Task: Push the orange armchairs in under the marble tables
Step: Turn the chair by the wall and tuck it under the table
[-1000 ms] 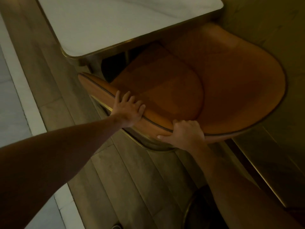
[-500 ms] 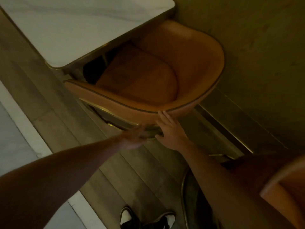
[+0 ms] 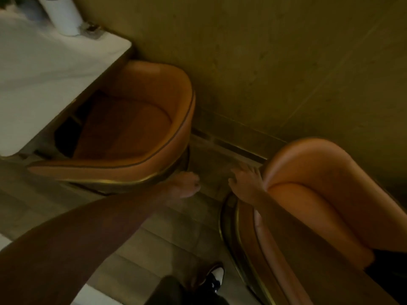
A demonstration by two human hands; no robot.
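Note:
An orange armchair with a brass band stands at the left, its seat partly under the white marble table. A second orange armchair stands at the right, back towards me. My left hand hangs just off the first chair's back corner, fingers curled, holding nothing. My right hand is open with fingers spread, beside the second chair's left rim; contact is unclear.
A beige wall runs behind both chairs with a dark floor vent at its foot. A white cylinder stands on the table's far corner. My shoe is on the wooden floor between the chairs.
Both hands have left the first armchair's back rim. The view has swung right, bringing the second armchair in, and my right hand has moved over to it.

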